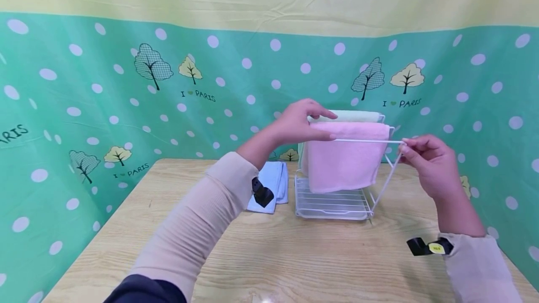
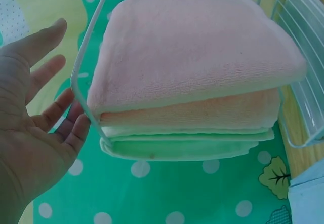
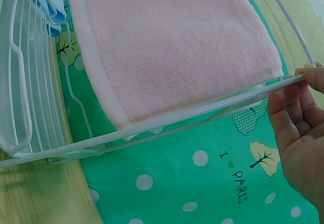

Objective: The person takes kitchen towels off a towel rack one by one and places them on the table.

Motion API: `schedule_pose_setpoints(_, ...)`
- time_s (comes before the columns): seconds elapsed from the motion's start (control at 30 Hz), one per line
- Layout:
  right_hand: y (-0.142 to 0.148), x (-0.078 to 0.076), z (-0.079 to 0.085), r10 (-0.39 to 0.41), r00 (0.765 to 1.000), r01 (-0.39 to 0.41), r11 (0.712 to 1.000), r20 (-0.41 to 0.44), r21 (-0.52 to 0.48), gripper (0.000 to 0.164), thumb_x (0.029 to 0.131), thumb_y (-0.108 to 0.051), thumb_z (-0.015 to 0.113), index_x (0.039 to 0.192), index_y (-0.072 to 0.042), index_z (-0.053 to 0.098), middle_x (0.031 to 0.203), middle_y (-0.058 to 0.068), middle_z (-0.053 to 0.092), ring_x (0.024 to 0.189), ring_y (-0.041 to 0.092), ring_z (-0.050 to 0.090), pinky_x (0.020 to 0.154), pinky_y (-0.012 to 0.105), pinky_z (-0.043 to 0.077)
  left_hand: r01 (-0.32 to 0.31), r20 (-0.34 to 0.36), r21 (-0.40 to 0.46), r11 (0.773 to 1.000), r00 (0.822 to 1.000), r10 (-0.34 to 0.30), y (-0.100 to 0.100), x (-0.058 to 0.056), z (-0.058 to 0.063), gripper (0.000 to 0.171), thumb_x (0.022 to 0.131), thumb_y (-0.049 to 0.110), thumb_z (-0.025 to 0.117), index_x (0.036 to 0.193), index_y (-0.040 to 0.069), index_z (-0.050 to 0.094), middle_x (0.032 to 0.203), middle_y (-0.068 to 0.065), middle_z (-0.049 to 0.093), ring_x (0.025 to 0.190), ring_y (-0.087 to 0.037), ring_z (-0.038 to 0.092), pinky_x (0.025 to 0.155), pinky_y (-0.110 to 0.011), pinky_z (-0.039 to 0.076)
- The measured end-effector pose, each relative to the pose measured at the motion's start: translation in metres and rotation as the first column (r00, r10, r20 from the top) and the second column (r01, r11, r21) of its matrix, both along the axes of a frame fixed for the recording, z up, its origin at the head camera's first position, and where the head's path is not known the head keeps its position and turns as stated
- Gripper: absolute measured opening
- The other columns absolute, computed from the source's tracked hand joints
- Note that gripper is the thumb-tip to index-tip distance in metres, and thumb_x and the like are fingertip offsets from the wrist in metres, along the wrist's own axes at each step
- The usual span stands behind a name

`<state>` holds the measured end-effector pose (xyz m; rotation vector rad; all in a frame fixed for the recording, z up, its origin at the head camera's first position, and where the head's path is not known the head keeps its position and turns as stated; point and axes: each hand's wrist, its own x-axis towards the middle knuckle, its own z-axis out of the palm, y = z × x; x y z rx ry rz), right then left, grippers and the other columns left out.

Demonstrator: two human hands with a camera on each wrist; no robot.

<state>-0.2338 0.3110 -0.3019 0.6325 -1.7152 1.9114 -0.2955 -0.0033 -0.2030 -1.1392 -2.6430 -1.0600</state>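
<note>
A white wire rack [image 1: 386, 186] stands on the table with a pink towel [image 1: 343, 167] draped over one of its bars. Behind that hangs a pale green towel [image 1: 358, 116]; the left wrist view also shows a peach towel [image 2: 202, 110] between them. My right hand [image 1: 433, 167] pinches the front right corner of the rack's nearest bar [image 1: 366, 141] between thumb and fingers. At the opposite corner is my left hand [image 1: 294, 123], its fingers loosely extended and fingertips at the wire, the thumb spread away.
Left of the rack lies a folded light blue cloth [image 1: 269, 186]. The rack's base holds a translucent tray [image 1: 332, 212] under a wire grid. A wooden table [image 1: 294, 256] bears everything, and a green and yellow printed curtain [image 1: 252, 78] hangs close behind.
</note>
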Motion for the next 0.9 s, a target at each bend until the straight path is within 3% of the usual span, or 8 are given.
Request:
schedule_pose_setpoints(0.43, 0.0, 0.001, 0.002, -0.011, 1.0, 0.011, 1.0, 0.016, 0.003, 0.009, 0.09, 0.013, 0.059, 0.098, 0.011, 0.061, 0.096, 0.008, 0.07, 0.08, 0.014, 0.068, 0.073, 0.025, 0.056, -0.025, 0.003, -0.091, 0.995, 1.0, 0.025, 0.015, -0.005, 0.008, 0.04, 0.085, 0.032, 0.076, 0.123, 0.021, 0.07, 0.127, 0.004, 0.058, 0.115, -0.013, 0.051, 0.089, -0.025, 0.048)
schedule_pose_setpoints(0.53, -0.001, 0.002, 0.002, -0.016, 1.0, 0.016, 1.0, 0.021, -0.001, 0.009, 0.09, 0.013, 0.06, 0.098, 0.011, 0.061, 0.095, 0.008, 0.07, 0.08, 0.013, 0.068, 0.073, 0.025, 0.056, -0.019, -0.007, -0.159, 0.987, 1.0, 0.018, 0.02, -0.007, 0.01, 0.037, 0.087, 0.028, 0.073, 0.123, 0.022, 0.07, 0.118, 0.002, 0.062, 0.097, -0.011, 0.054, 0.076, -0.022, 0.047)
schedule_pose_setpoints(0.63, -0.002, 0.001, 0.002, -0.011, 1.0, 0.011, 1.0, 0.017, -0.006, 0.009, 0.09, 0.013, 0.059, 0.098, 0.011, 0.061, 0.095, 0.007, 0.069, 0.08, 0.014, 0.068, 0.074, 0.025, 0.056, -0.011, -0.015, -0.229, 0.973, 1.0, 0.008, 0.025, -0.009, 0.012, 0.037, 0.088, 0.023, 0.07, 0.124, 0.022, 0.069, 0.113, 0.002, 0.064, 0.073, -0.013, 0.048, 0.062, -0.021, 0.042)
schedule_pose_setpoints(0.7, -0.003, 0.001, 0.002, -0.011, 1.0, 0.011, 1.0, 0.017, -0.005, 0.009, 0.09, 0.013, 0.059, 0.099, 0.011, 0.061, 0.094, 0.008, 0.069, 0.08, 0.014, 0.068, 0.074, 0.025, 0.056, -0.011, -0.016, -0.269, 0.963, 1.0, 0.007, 0.028, -0.01, 0.014, 0.037, 0.088, 0.021, 0.07, 0.125, 0.022, 0.069, 0.114, 0.002, 0.066, 0.069, -0.012, 0.047, 0.06, -0.02, 0.042)
schedule_pose_setpoints(0.8, -0.003, 0.001, 0.002, -0.018, 1.0, 0.018, 1.0, 0.022, 0.002, 0.01, 0.09, 0.012, 0.059, 0.099, 0.01, 0.061, 0.094, 0.007, 0.069, 0.08, 0.013, 0.067, 0.074, 0.025, 0.056, -0.015, -0.029, -0.314, 0.949, 1.0, 0.006, 0.034, -0.013, 0.015, 0.038, 0.088, 0.02, 0.072, 0.126, 0.022, 0.068, 0.122, 0.004, 0.066, 0.088, -0.011, 0.057, 0.072, -0.019, 0.048)
schedule_pose_setpoints(0.9, -0.002, 0.002, 0.002, -0.029, 0.999, 0.029, 1.0, 0.024, 0.009, 0.01, 0.09, 0.012, 0.06, 0.1, 0.01, 0.062, 0.094, 0.007, 0.069, 0.081, 0.013, 0.067, 0.074, 0.024, 0.056, -0.017, -0.056, -0.356, 0.934, 0.998, -0.003, 0.039, -0.016, 0.017, 0.038, 0.089, 0.019, 0.073, 0.126, 0.023, 0.067, 0.124, 0.004, 0.065, 0.112, -0.011, 0.056, 0.088, -0.021, 0.048)
